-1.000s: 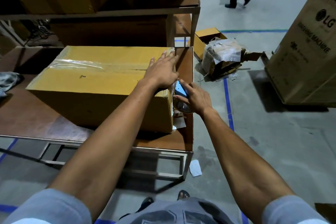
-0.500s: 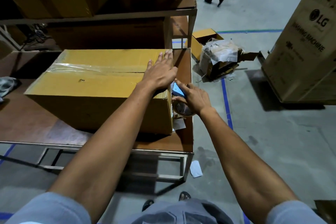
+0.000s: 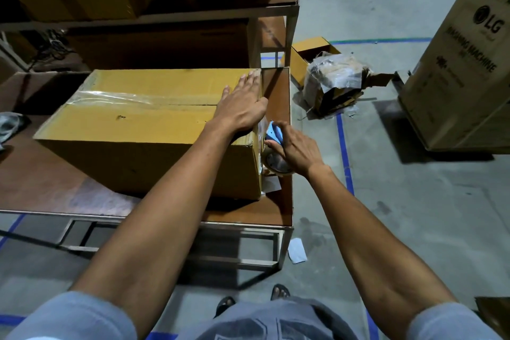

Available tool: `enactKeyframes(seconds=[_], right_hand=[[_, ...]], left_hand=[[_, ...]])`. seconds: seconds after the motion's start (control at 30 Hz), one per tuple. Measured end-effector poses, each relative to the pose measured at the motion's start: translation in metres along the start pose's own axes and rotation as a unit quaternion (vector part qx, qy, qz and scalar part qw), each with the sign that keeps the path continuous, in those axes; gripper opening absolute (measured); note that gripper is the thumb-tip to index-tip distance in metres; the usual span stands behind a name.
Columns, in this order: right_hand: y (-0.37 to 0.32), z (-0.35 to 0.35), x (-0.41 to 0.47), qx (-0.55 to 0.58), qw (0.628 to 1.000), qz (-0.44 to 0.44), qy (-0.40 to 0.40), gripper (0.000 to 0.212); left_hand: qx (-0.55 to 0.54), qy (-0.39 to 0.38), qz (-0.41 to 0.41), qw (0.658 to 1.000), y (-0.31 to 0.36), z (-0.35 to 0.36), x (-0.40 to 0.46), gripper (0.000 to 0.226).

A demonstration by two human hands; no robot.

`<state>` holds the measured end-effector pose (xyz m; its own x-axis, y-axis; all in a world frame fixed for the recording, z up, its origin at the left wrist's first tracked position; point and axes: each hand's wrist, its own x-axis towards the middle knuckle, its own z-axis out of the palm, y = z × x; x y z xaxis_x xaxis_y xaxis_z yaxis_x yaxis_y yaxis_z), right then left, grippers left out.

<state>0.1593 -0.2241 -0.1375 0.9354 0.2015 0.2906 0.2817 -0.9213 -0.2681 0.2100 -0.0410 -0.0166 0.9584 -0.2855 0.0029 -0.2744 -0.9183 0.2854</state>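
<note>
While my left hand (image 3: 242, 107) presses flat, fingers straight, on the cardboard box (image 3: 154, 130) at frame centre, my right hand (image 3: 294, 149) grips the tape dispenser (image 3: 274, 146) against the box's right end.

One tabletop carton (image 3: 143, 130), perhaps one tape dispenser (image 3: 274, 133).
</note>
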Motion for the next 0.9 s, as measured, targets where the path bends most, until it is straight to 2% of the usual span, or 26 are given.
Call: enactKeyframes(seconds=[0.17,0.43,0.67,0.9], right_hand=[[-0.007,-0.003,0.007,-0.045,0.999,-0.026,-0.001,0.061],[-0.010,-0.004,0.009,-0.021,0.999,-0.014,0.037,0.071],[-0.010,-0.006,0.009,-0.053,0.998,-0.017,0.028,0.053],[-0.014,-0.008,0.005,-0.079,0.997,-0.012,0.012,0.056]], left_hand=[[-0.002,0.000,-0.001,1.000,0.000,0.000,0.000,0.079],[0.003,0.000,-0.003,1.000,0.006,-0.005,-0.004,0.073],[0.006,-0.004,0.002,1.000,0.008,-0.006,-0.006,0.072],[0.007,-0.007,-0.001,1.000,0.007,-0.006,-0.004,0.074]])
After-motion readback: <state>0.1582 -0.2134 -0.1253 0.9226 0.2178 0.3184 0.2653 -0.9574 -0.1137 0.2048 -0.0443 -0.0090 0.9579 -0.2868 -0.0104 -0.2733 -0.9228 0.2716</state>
